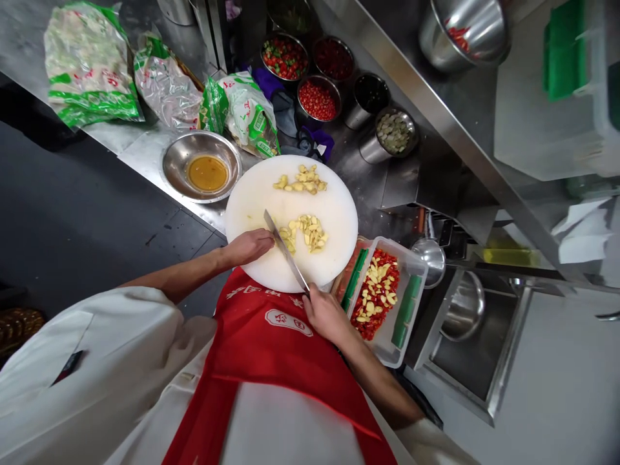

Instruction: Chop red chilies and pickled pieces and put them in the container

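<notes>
A round white cutting board (252, 187) lies in front of me. My right hand (325, 311) is closed around the handle of a kitchen knife (289, 258), whose blade slants up and left across the board. Beside the blade's left face, my left hand (252, 247) rests on the board with its fingers curled together; whatever is under the fingertips is hidden. Sliced ginger (312, 232) is heaped just right of the blade. Farther back on the board sit unsliced ginger pieces (303, 181).
Right of the board, a clear plastic container (411, 310) holds red chillies and pale slices. A steel bowl (169, 161) with brown liquid stands left, near plastic bags (92, 64). Several metal pots of ingredients, including chopped chillies (317, 100), line the back. A sink (465, 368) lies far right.
</notes>
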A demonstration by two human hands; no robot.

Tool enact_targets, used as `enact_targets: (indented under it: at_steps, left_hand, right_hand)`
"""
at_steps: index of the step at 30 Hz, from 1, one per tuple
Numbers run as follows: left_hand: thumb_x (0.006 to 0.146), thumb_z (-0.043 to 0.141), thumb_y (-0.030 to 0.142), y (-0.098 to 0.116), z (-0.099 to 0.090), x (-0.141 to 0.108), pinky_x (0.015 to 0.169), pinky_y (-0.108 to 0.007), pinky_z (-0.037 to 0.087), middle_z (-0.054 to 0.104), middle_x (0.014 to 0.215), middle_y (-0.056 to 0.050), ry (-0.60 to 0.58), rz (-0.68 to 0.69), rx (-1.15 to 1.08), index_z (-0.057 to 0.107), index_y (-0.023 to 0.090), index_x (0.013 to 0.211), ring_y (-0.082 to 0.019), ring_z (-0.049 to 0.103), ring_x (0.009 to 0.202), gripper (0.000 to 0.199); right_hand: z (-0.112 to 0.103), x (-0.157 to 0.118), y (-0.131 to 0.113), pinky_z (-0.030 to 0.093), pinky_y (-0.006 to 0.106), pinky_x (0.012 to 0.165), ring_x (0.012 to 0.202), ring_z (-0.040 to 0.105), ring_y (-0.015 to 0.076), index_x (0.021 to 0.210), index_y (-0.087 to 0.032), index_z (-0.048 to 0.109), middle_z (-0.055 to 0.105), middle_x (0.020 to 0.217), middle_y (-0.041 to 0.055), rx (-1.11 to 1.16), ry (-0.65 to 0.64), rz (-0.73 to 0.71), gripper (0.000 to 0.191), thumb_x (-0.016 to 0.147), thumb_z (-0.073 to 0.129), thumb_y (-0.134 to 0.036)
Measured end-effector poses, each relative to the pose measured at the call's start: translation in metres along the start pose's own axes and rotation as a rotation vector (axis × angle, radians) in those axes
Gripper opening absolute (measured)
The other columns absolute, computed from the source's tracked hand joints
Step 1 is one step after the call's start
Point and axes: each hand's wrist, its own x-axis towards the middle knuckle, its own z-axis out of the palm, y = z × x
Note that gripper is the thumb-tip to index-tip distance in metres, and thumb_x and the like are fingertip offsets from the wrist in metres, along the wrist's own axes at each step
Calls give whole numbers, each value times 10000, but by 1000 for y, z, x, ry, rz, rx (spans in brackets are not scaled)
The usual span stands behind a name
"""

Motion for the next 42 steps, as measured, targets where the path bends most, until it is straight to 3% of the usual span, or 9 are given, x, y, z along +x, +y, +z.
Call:
enact_targets:
  at_steps: [28,42]
  left_hand:
    - [985,410,179,7,1,-10,876,-325,550,676,1043,-103,2,-43,42,657,130,970,-180,625,968,252]
    - [991,417,198,12,1,-17,878,-319,547,668,1053,-89,37,-89,10,648,147,1004,-176,621,974,237]
  right_hand:
    - [-1,-7,9,379,276,729,908,678,225,1084,-174,522,717,971,104,-22,31,-77,223,1028,350,-303]
    - [0,-12,11,391,282,749,927,678,231,1090,-166,534,716,977,119,-15,-21,-54,238,1025,351,-304]
